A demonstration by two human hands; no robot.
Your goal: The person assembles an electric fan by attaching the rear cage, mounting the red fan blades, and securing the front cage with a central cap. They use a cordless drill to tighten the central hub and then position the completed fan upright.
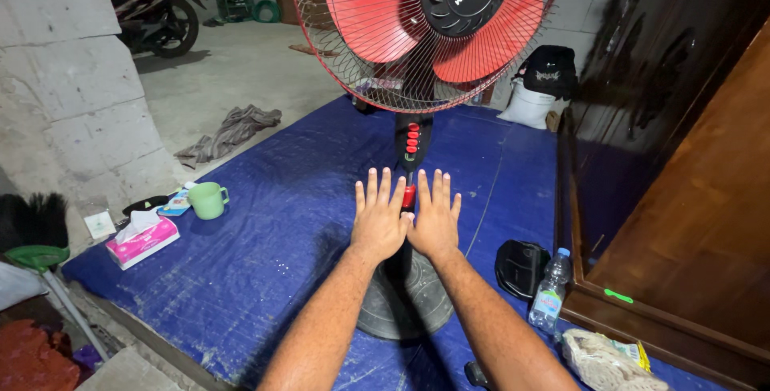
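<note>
A standing fan (425, 30) with red blades and a wire cage rises in front of me on a round dark base (405, 299). Its black neck carries a column of red buttons (411, 139). My left hand (378, 216) and my right hand (435, 216) are stretched out flat side by side, fingers spread and pointing away, backs up. They hover in front of the fan's pole, one on each side of it, thumbs touching near a red collar (409, 196). Neither hand holds anything.
A blue tarp (281, 239) covers the floor. A green mug (208, 199), a pink tissue box (143, 240) and a broom (36, 230) lie left. A plastic bottle (550, 291), black pouch (520, 267) and wooden cabinet (690, 198) stand right. A motorbike (156, 2) is parked behind.
</note>
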